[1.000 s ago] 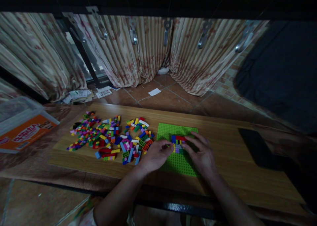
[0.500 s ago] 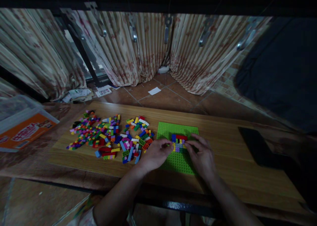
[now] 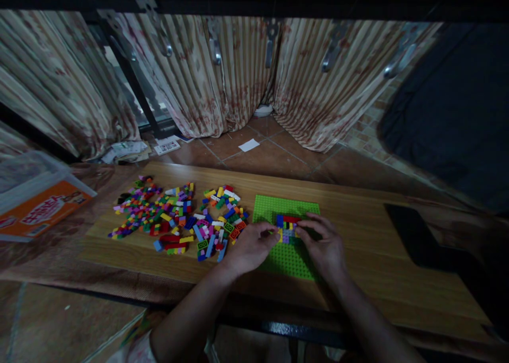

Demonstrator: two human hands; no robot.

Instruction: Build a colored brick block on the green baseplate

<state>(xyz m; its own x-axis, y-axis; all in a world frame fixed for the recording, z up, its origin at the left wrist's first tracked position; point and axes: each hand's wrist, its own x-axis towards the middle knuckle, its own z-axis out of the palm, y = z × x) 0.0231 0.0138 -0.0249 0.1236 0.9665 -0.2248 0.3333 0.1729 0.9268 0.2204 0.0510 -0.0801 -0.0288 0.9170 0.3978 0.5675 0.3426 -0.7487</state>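
On a green studded baseplate (image 3: 286, 262) stands a small block of toy building bricks (image 3: 288, 229) in blue, red, yellow, lilac and other colours. My left hand (image 3: 254, 246) is at the block's left side, thumb and index finger closed against its edge. From the right, my right hand (image 3: 324, 245) touches the opposite edge with bent fingers, the fingertips pressed on the bricks. Both hands hold the brick block between them; the fingers hide its sides.
Loose bricks of many colours (image 3: 170, 209) lie spread over the left half of the wooden board (image 3: 358, 236). A clear plastic box with an orange label (image 3: 43, 209) stands at far left. At right lies a flat black object (image 3: 413, 236). Striped curtains (image 3: 238, 77) hang behind.
Hardly anything differs. The fingers of my right hand have shifted slightly at the block's right edge; my left hand keeps its place. The whole view has moved a little.
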